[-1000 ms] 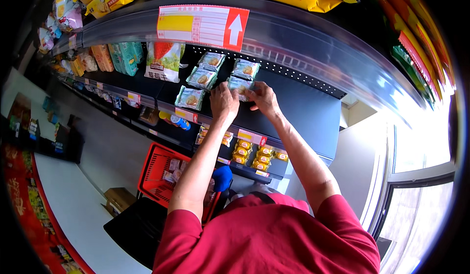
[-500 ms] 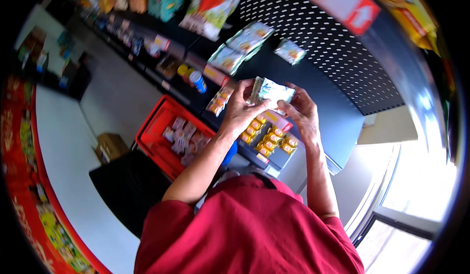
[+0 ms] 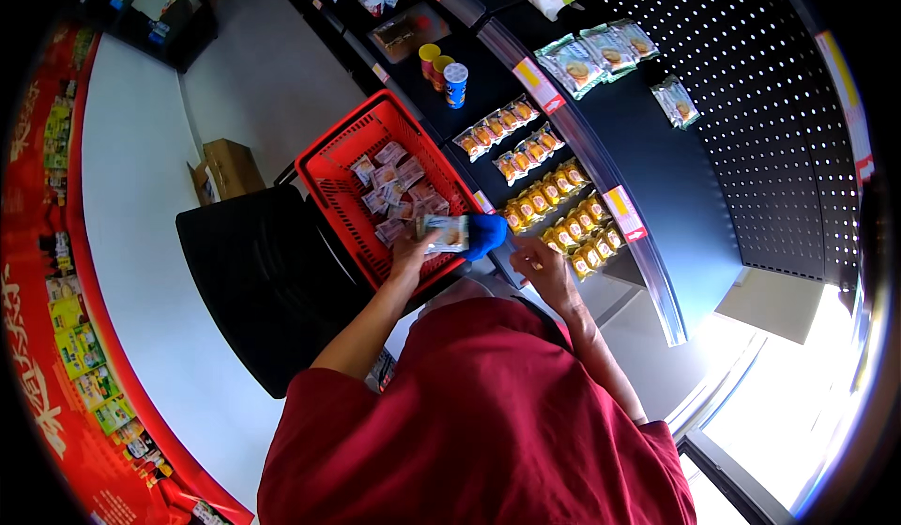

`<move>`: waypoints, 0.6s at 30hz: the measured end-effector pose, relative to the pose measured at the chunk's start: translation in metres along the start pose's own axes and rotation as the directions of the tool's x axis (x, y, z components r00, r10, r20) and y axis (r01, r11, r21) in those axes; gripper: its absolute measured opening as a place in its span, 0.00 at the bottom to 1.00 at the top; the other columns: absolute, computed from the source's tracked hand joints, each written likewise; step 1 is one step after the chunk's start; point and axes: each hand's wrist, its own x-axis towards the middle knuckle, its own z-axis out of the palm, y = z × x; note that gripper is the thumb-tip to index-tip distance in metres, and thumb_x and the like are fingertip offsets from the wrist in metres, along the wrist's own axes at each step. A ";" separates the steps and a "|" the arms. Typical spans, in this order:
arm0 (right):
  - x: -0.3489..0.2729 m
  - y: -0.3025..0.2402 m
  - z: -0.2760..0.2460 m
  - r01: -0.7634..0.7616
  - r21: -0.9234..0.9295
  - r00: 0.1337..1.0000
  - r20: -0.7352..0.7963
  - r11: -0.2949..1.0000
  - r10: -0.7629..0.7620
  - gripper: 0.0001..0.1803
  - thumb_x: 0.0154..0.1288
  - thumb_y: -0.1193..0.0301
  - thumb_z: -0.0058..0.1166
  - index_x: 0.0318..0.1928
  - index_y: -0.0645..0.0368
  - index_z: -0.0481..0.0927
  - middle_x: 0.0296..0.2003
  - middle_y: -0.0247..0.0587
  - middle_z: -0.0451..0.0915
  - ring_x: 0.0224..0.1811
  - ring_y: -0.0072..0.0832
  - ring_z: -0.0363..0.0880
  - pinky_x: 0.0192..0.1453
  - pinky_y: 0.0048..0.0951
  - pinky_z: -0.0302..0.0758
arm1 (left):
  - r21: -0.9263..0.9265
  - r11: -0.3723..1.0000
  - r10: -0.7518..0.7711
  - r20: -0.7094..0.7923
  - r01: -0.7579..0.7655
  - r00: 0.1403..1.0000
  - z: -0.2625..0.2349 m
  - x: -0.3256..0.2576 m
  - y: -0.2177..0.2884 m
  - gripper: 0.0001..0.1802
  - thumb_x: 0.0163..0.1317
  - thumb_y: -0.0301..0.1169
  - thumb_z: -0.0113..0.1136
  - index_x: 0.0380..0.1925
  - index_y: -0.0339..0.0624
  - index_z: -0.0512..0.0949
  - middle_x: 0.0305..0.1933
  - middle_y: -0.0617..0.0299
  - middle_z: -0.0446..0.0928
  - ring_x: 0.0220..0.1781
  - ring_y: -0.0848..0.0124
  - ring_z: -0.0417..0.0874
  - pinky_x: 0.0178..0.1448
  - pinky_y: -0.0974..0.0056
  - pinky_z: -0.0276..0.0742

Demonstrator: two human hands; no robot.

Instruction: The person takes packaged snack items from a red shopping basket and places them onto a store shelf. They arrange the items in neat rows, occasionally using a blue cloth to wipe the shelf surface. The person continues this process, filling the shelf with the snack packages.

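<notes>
My left hand (image 3: 407,260) is closed on the end of a small flat snack packet (image 3: 447,233), whitish with a printed picture. The packet is over the right rim of a red shopping basket (image 3: 335,142), in which several small pink-and-white packets (image 3: 387,180) lie loose. My right hand (image 3: 548,272) is apart from the packet, beside the front edge of the low shelf. Its fingers are curled in, and I see nothing in them. Past the packet's end shows a rounded blue thing (image 3: 485,235), partly covered.
Yellow-wrapped cakes (image 3: 544,197) lie in rows on the lower shelf, beside a blue can (image 3: 455,84). Green-and-white packets (image 3: 601,54) lie on the upper shelf (image 3: 657,197), whose edge carries price labels. A black seat-like surface (image 3: 253,272) and a cardboard box (image 3: 232,173) stand left.
Both hands held the packet over the shelf; my right hand has let go. My left hand has brought the packet down and left to the basket. The view has swung too.
</notes>
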 end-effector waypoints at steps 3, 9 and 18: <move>-0.013 0.000 0.007 -0.069 -0.107 0.997 0.017 0.992 0.071 0.19 0.72 0.70 0.59 0.59 0.63 0.78 0.41 0.44 0.86 0.41 0.30 0.85 0.41 0.30 0.84 | -0.274 0.955 -0.166 -0.172 0.115 0.971 -0.056 0.043 -0.049 0.22 0.56 0.35 0.75 0.50 0.44 0.80 0.47 0.61 0.84 0.42 0.66 0.87 0.42 0.61 0.86; -0.030 0.003 0.016 -0.130 -0.189 0.991 -0.016 0.973 0.130 0.17 0.72 0.67 0.58 0.56 0.62 0.82 0.48 0.49 0.87 0.50 0.37 0.87 0.54 0.37 0.83 | -0.137 0.983 -0.170 -0.480 0.118 0.860 -0.101 0.101 -0.072 0.30 0.52 0.36 0.79 0.53 0.38 0.77 0.48 0.54 0.83 0.38 0.61 0.87 0.34 0.60 0.84; -0.045 0.014 0.021 -0.198 -0.179 0.975 -0.134 0.964 0.176 0.17 0.72 0.68 0.58 0.57 0.62 0.81 0.42 0.47 0.87 0.43 0.34 0.87 0.47 0.34 0.83 | -0.141 0.990 -0.077 -0.535 0.001 0.841 -0.072 0.150 0.000 0.36 0.58 0.33 0.77 0.58 0.26 0.67 0.59 0.45 0.77 0.53 0.54 0.85 0.53 0.51 0.87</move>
